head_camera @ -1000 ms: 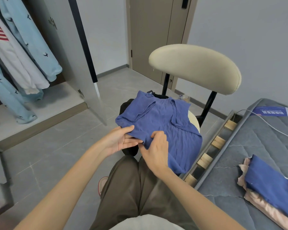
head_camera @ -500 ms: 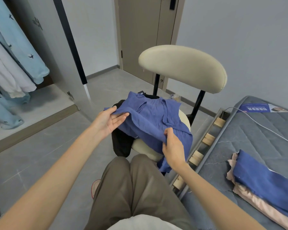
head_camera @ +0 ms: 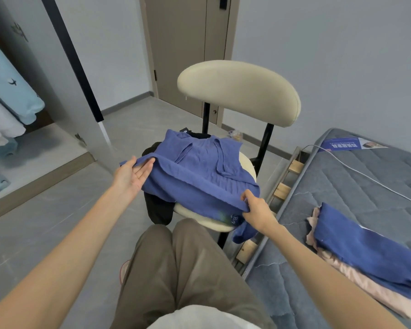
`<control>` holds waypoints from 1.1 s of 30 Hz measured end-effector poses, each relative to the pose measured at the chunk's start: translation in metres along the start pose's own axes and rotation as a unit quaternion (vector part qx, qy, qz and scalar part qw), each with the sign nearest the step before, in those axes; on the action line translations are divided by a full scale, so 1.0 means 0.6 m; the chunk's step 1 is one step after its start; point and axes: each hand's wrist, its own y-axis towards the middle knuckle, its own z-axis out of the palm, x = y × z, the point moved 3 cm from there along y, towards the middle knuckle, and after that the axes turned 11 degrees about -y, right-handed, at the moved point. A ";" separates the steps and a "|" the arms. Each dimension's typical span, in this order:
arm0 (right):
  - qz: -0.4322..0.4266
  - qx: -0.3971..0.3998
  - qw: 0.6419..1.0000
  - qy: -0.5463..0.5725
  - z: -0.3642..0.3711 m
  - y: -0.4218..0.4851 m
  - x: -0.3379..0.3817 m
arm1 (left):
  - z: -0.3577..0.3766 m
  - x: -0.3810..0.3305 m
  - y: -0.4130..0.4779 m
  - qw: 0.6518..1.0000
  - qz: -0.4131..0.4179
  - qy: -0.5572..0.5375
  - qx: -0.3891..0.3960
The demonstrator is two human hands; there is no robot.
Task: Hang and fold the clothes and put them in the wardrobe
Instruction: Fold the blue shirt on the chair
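Observation:
A blue collared shirt (head_camera: 199,172) lies on the seat of a cream chair (head_camera: 240,91), on top of a black garment (head_camera: 157,210). My left hand (head_camera: 132,175) is palm up at the shirt's left edge, which drapes over it, and my fingers reach under the cloth. My right hand (head_camera: 255,210) pinches the shirt's right front edge, and a fold runs between the two hands. The open wardrobe (head_camera: 33,148) at the left holds hanging light-blue and white clothes (head_camera: 7,100).
A grey mattress (head_camera: 356,198) on a slatted frame stands at the right, with folded blue and pink clothes (head_camera: 365,255), a white cable and a leaflet on it. The wardrobe door (head_camera: 64,67) stands open near the chair. Behind the chair is a closed room door.
My hands have moved apart along the shirt, the left to its left edge and the right to its right front edge, stretching a fold between them. The view has shifted slightly to the right.

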 end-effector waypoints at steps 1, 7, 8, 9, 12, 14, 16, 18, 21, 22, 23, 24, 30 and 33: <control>-0.001 0.004 1.000 -0.003 0.001 -0.001 -0.003 | -0.003 0.000 0.001 1.000 0.000 -0.008 -0.007; 0.011 -0.003 1.000 -0.024 -0.002 -0.001 -0.017 | -0.020 0.001 0.013 1.000 -0.006 -0.011 -0.024; 0.010 -0.005 1.000 -0.027 -0.003 0.000 -0.019 | -0.023 0.001 0.015 1.000 -0.003 -0.014 -0.025; 0.011 -0.004 1.000 -0.027 -0.005 0.000 -0.021 | -0.025 0.000 0.017 0.999 0.001 -0.020 -0.026; 0.015 -0.004 1.000 -0.017 -0.012 0.002 -0.027 | -0.028 -0.004 0.016 0.999 0.011 -0.035 -0.033; -0.012 -0.011 1.000 0.013 -0.018 0.000 -0.025 | -0.030 -0.007 0.018 0.999 0.015 -0.036 -0.039; -0.070 -0.026 0.996 0.058 -0.029 -0.003 -0.015 | -0.033 -0.009 0.022 0.998 0.016 -0.038 -0.041; -0.111 -0.045 0.987 0.103 -0.042 -0.003 -0.001 | -0.033 -0.010 0.027 0.998 0.015 -0.040 -0.037; -0.133 -0.054 0.976 0.162 -0.061 0.006 0.018 | -0.027 -0.008 0.028 0.998 0.009 -0.047 -0.028; -0.134 -0.052 0.973 0.181 -0.066 0.009 0.023 | -0.025 -0.007 0.026 0.998 0.006 -0.050 -0.027; -0.134 -0.047 0.970 0.199 -0.070 0.012 0.026 | -0.023 -0.006 0.025 0.998 0.003 -0.053 -0.027; -0.135 -0.040 0.967 0.215 -0.074 0.014 0.029 | -0.021 -0.005 0.024 0.998 -0.001 -0.056 -0.027; -0.152 -0.010 0.968 0.200 -0.085 0.016 0.026 | -0.025 -0.010 0.024 0.997 -0.009 -0.071 -0.036; -0.139 -0.028 0.970 0.197 -0.082 0.015 0.019 | -0.032 -0.013 0.027 0.996 -0.002 -0.078 -0.045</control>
